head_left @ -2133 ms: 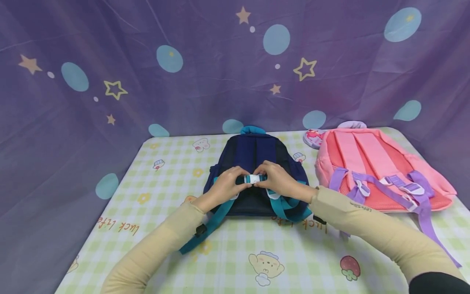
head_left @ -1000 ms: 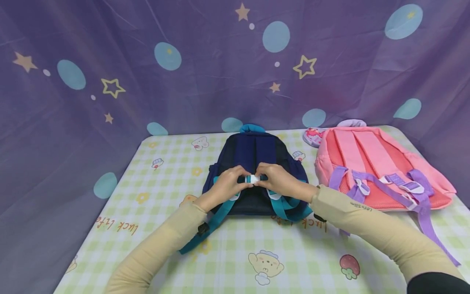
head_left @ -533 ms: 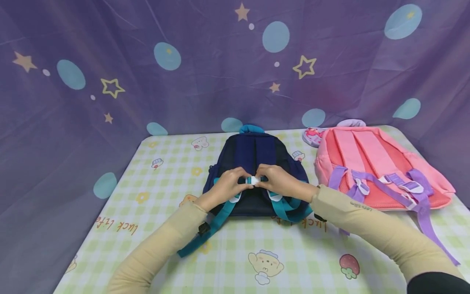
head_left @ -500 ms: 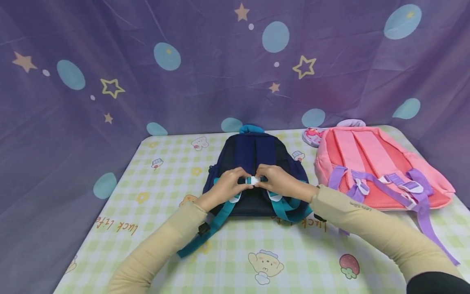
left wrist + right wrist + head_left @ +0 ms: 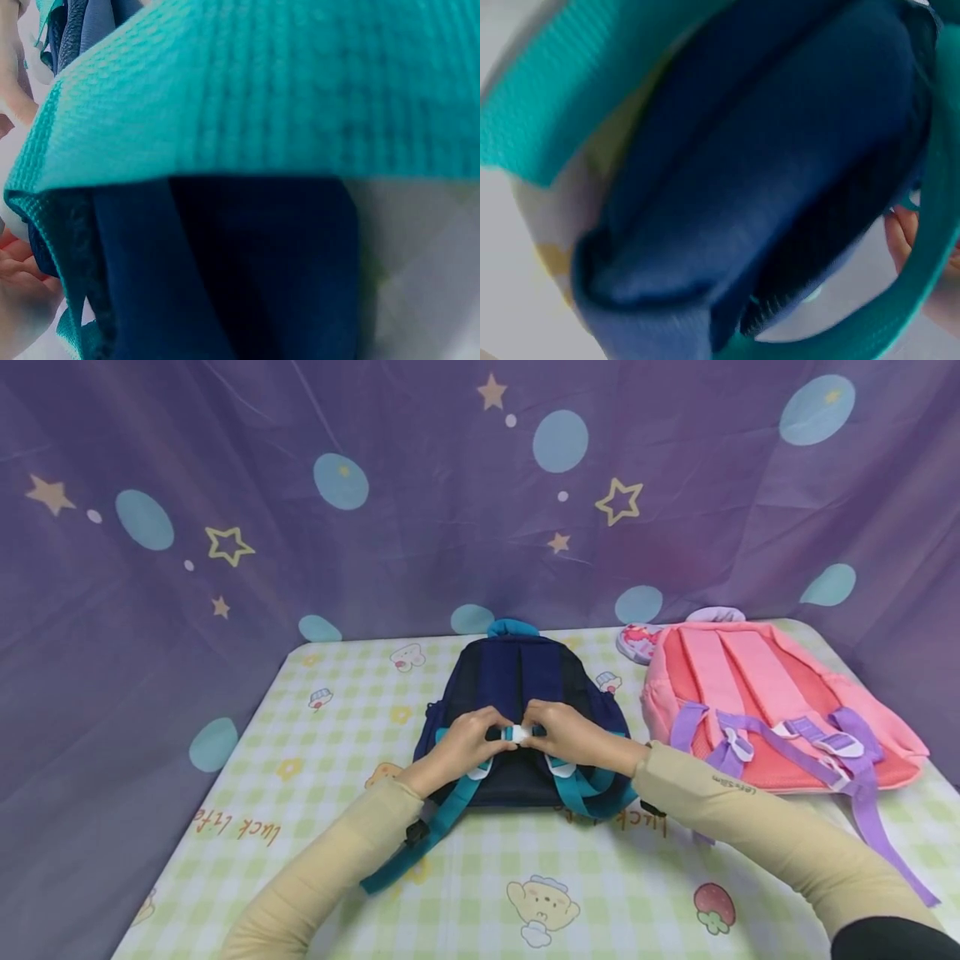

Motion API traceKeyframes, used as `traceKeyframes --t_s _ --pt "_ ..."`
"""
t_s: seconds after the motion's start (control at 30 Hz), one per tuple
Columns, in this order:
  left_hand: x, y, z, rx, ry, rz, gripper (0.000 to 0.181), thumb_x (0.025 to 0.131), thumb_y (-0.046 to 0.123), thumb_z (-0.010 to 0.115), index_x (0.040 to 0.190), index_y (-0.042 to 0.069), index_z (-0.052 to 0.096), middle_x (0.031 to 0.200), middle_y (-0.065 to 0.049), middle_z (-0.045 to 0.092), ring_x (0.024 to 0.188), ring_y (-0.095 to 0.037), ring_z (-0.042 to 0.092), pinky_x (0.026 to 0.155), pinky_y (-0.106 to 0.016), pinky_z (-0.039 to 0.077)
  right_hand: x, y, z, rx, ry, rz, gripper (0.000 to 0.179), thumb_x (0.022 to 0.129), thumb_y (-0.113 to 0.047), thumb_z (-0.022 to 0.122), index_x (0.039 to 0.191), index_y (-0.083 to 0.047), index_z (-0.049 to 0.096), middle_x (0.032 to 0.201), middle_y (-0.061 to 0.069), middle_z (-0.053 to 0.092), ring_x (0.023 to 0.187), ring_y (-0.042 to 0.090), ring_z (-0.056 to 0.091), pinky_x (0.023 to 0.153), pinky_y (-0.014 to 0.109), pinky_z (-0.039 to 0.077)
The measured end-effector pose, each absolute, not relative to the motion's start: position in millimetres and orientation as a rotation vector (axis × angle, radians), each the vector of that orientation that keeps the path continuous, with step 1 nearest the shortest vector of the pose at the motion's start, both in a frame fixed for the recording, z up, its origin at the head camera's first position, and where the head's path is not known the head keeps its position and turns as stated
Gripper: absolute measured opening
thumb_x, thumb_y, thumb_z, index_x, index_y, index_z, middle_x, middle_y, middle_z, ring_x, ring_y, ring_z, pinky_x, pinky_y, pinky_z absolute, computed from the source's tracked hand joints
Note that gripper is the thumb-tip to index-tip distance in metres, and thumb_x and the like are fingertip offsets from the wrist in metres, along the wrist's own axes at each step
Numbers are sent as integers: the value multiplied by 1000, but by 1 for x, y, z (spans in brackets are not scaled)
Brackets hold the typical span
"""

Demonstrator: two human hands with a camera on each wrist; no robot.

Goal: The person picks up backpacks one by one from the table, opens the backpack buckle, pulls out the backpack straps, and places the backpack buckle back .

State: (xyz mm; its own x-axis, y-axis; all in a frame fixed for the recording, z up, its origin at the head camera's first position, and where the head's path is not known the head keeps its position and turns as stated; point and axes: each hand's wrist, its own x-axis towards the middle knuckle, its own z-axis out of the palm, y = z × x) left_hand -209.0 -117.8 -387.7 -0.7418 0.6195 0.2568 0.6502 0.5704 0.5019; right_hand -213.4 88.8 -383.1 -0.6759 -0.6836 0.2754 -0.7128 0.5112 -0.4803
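A navy backpack (image 5: pixel 521 672) with teal straps lies on the table, its shoulder straps facing up. Over its middle is a small white strap buckle (image 5: pixel 517 734). My left hand (image 5: pixel 463 747) pinches the buckle's left end with thumb and fingers. From the other side my right hand (image 5: pixel 566 735) pinches its right end, hiding part of it. A teal strap (image 5: pixel 262 97) fills much of the left wrist view, with the backpack's navy side below. In the right wrist view the backpack (image 5: pixel 780 150) takes up the middle, beside another teal strap (image 5: pixel 592 90).
A pink backpack (image 5: pixel 757 693) with purple straps lies to the right on the checked tablecloth (image 5: pixel 450 893). A loose teal strap end (image 5: pixel 390 868) trails toward the front left. Behind the table hangs a purple curtain (image 5: pixel 435 527).
My right fingers have shifted slightly left over the buckle since the earliest frame, covering more of it. Both hands keep their pinch, and the backpacks stay put.
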Motion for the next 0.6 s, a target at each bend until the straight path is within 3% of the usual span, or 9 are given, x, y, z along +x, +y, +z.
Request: traceKeyframes --t_s 0.2,0.6 --pt "-210 -120 -389 -1112 -2717 -903 21 87 8 73 103 -4 67 97 -14 63 88 -27 64 76 -25 53 -216 87 -381 1259 -2775 856 13 91 -7 69 99 3 70 90 6 57 78 17 60 68 23 50" --pt "-214 -127 -386 -1053 -2706 -1016 24 83 5 76 104 -3 68 98 -14 65 90 -28 65 76 -28 54 -219 98 -383 1219 -2791 844 13 87 -5 73 96 5 72 91 9 62 84 24 65 73 28 55"
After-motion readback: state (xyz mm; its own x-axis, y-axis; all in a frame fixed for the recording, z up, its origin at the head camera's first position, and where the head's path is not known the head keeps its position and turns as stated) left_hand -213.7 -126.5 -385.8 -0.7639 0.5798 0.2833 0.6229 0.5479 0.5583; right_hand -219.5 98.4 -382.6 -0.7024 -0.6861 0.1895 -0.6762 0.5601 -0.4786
